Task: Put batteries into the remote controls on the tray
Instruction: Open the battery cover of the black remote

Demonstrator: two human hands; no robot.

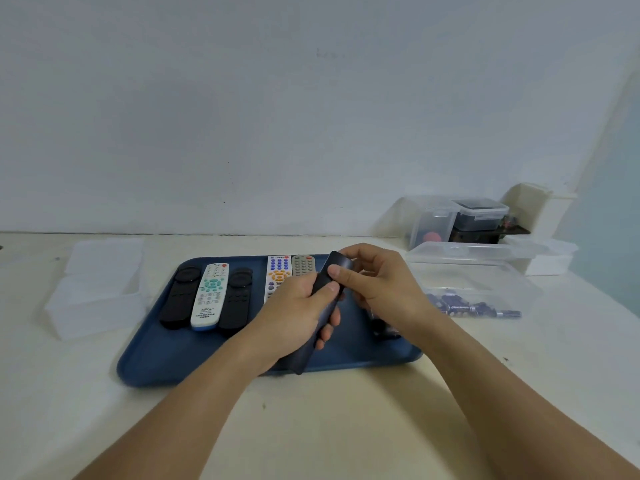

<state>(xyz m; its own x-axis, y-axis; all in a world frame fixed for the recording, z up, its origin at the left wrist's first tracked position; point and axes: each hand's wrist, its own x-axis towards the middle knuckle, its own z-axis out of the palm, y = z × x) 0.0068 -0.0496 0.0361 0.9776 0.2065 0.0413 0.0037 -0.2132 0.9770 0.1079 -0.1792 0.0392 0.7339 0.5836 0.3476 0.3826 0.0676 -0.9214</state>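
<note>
Left hand [298, 315] wraps black remote [320, 306], right hand [374, 280] pinches its far end, above blue tray [166, 355]. Batteries [464, 306] at 3 o'clock on cream bench [346, 427]; white wall [277, 116] behind.

— What sits along the left edge of the tabletop [346, 427]?
— Frosted plastic boxes [97, 289], empty-looking.
— And the far right corner?
— Stacked clear lidded containers [453, 220]; one holds something red [431, 236], another dark contents. A pale wall [277, 116] stands behind.
</note>
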